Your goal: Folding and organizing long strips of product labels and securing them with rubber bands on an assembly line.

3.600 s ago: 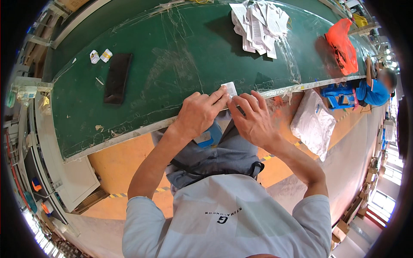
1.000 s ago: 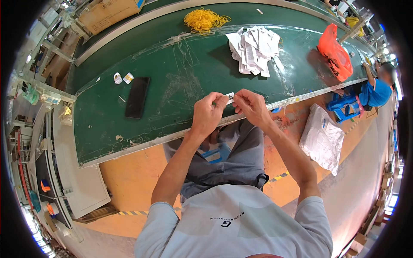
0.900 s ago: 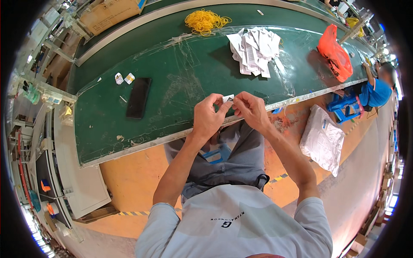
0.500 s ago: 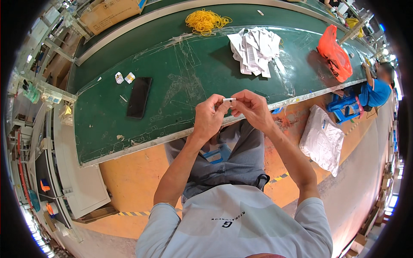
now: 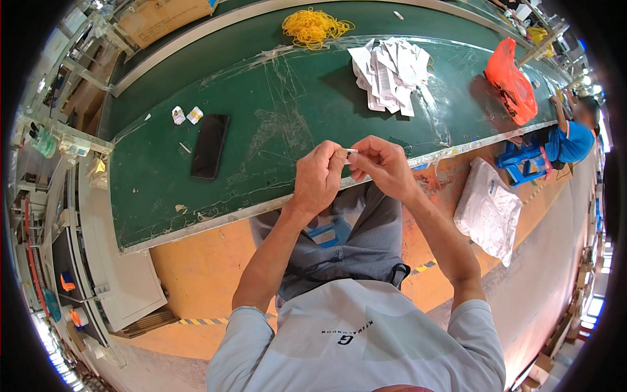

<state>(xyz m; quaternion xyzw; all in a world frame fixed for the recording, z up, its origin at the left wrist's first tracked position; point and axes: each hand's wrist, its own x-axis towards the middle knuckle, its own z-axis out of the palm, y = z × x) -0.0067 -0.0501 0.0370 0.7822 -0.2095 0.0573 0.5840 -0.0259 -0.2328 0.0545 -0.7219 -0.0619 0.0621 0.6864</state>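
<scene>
Over the near edge of the green-topped workbench, both hands meet at a small white slip with a dark spot on it. My left hand pinches its left end, and the fingers cover part of it. On the other end, the thumb and fingertips of my right hand are closed. What the slip is made of is too small to tell. Beyond my right hand lies a loose pile of white printed paper slips. A black phone rests on the bench to the left.
Yellow bands lie heaped at the back. Two small white-and-yellow scraps sit near the phone. A red plastic bag is at the right. On the floor stands a white sack; a person in blue sits beyond it.
My left fingers have shifted over the white slip, so less of it shows and it looks turned. My right hand stays nearly in place. The view has tilted slightly.
</scene>
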